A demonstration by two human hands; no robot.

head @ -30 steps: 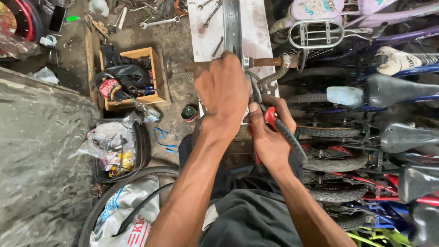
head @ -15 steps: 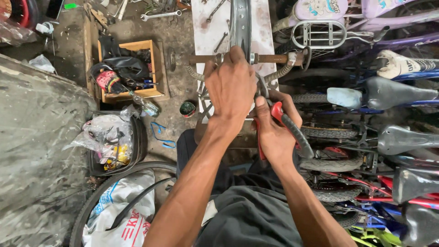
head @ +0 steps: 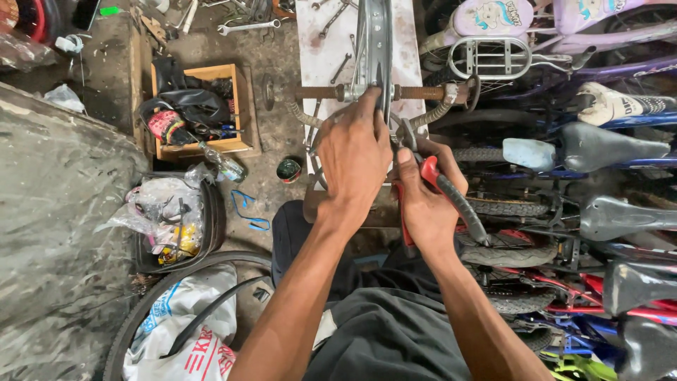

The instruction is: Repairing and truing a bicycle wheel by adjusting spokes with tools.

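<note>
A bare metal bicycle wheel rim (head: 375,42) stands upright in front of me, carried on a rusty threaded axle bar (head: 321,92). My left hand (head: 355,156) grips the near edge of the rim with its fingers curled around it. My right hand (head: 425,201) is closed on a pair of pliers with red and black handles (head: 451,199). The plier jaws (head: 407,135) reach up to the rim, right beside my left fingers. What the jaws pinch is hidden by my hands.
A white board (head: 323,53) with loose wrenches lies behind the rim. At left are a wooden box (head: 201,109) of parts, a black tub (head: 173,222) of bags, a tyre (head: 187,296). Parked bicycles with saddles (head: 599,144) crowd the right side.
The view has shifted so the rim sits lower and closer. My left hand slid up along the rim toward the axle, and the pliers stayed at the rim.
</note>
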